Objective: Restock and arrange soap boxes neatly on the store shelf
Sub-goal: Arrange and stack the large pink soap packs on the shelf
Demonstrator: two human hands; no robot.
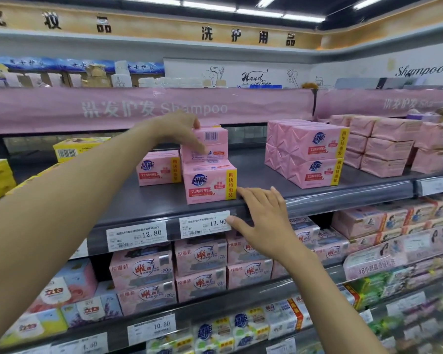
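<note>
Reaching left hand (175, 130) grips upper soap box (212, 143); right hand (265, 215) touches shelf (317, 200)

Store shelf (251, 169) seen close up through one wide-angle camera worn on a person's head, facing forward and slightly down; left hand (179, 129) and right hand (264, 218) extend from the lower edge.

Bare shelf (251, 169) btwn soap stacks (315, 154)
</note>
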